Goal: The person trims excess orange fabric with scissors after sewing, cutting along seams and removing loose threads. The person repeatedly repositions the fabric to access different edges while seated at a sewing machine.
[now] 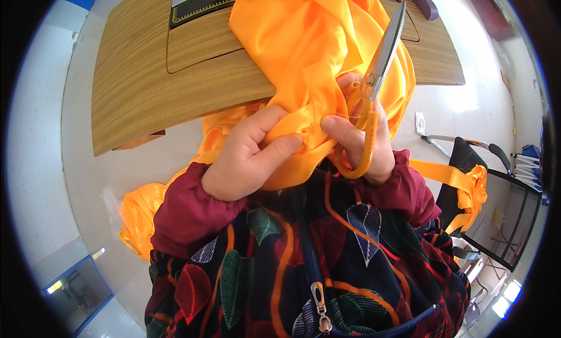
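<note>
Orange satin fabric (298, 44) spills over the table's near edge and hangs down towards my lap. My left hand (252, 156) pinches a folded, stitched part of it between thumb and fingers. Close by on the right, my right hand (366, 138) grips the same fabric with its thumb on top. A pair of scissors (370, 80) with orange handles hangs on my right hand, a finger loop around the fingers and the blades pointing up and away. A thin thread shows near my right thumb. Some fingers of both hands are hidden in the cloth.
The wooden table (131, 75) bears a black plate with a yellow scale (204, 7) at its far side. More orange fabric (142, 215) lies low at the left. At the right, orange strips (473, 191) hang on a black chair (462, 156).
</note>
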{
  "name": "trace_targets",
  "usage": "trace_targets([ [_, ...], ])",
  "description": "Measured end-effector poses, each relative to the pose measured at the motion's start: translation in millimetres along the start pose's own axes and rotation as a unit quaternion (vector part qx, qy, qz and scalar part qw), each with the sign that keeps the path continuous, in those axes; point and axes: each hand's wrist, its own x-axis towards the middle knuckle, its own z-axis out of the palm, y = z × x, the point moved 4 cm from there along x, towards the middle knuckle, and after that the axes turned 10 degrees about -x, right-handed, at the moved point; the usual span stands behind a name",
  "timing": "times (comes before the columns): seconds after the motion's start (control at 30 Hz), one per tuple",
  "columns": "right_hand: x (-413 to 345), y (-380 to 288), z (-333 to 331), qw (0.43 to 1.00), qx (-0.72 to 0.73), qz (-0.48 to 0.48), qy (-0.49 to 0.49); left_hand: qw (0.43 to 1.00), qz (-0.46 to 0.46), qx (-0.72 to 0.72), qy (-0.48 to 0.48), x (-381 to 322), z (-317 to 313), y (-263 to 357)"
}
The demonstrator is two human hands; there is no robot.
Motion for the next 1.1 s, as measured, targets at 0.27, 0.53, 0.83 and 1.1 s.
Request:
trace_targets([
  [0.27,-6.9,-10.3,-11.8,0.991,-0.133,-0.014,-0.013,1.0,-0.016,0.011,-0.023,0.8,-5.7,-0.4],
  [0.53,-38.0,-72.9,-42.0,0.802,-0.555,-0.082,-0.206,0.999,0.022,0.025,0.032,1.1,0.8,6.3],
  [0.83,-43.1,-67.8,-47.7,0.739,-0.648,-0.096,-0.156,0.995,0.016,0.097,0.002,2.3,-2.3,6.5],
  [1.1,-44.1,-60.9,-54.0,0.754,-0.636,-0.082,-0.145,0.997,-0.002,0.075,0.019,3.8,-1.3,5.8],
])
